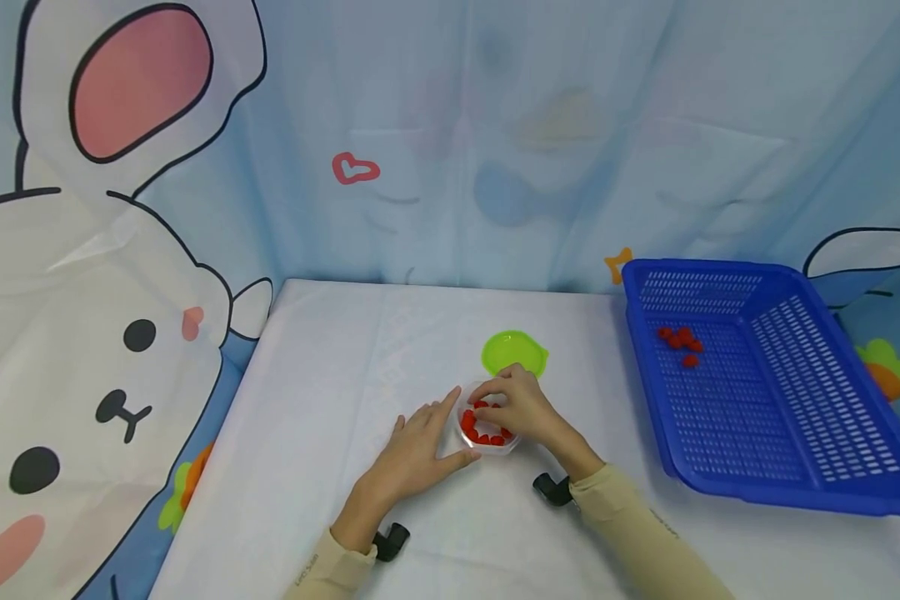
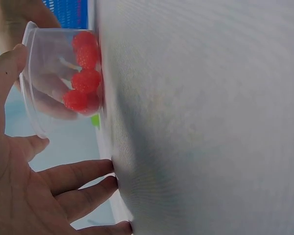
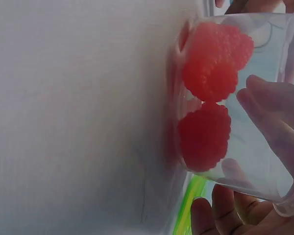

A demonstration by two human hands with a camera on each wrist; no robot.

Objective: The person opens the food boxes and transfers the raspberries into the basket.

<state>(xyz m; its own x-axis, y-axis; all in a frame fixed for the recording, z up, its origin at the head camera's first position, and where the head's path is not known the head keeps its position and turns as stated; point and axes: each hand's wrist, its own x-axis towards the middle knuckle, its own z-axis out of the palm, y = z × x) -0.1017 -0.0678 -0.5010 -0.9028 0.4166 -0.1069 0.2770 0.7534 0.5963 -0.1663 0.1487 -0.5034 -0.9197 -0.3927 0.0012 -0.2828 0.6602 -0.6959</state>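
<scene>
A clear plastic cup [image 1: 487, 448] with several red raspberries [image 2: 85, 81] along its bottom stands on the white-covered table. My left hand [image 1: 420, 450] holds the cup's rim between thumb and forefinger. Its other fingers [image 2: 83, 196] spread beside the cup, their tips on the cloth. Over the cup from the right, my right hand [image 1: 521, 404] reaches fingertips inside, above the raspberries [image 3: 206, 137]. No raspberry shows between those fingertips. The remaining fingers [image 3: 223, 205] of that hand lie outside the cup wall, near the green lid [image 1: 513, 354] behind the cup.
At the right, a blue plastic basket [image 1: 720, 482] holds several more raspberries [image 1: 682, 339] in its far left part. A printed cloth [image 1: 450, 208] hangs behind the table. Black wrist mounts [image 1: 392, 542] sit near both sleeves.
</scene>
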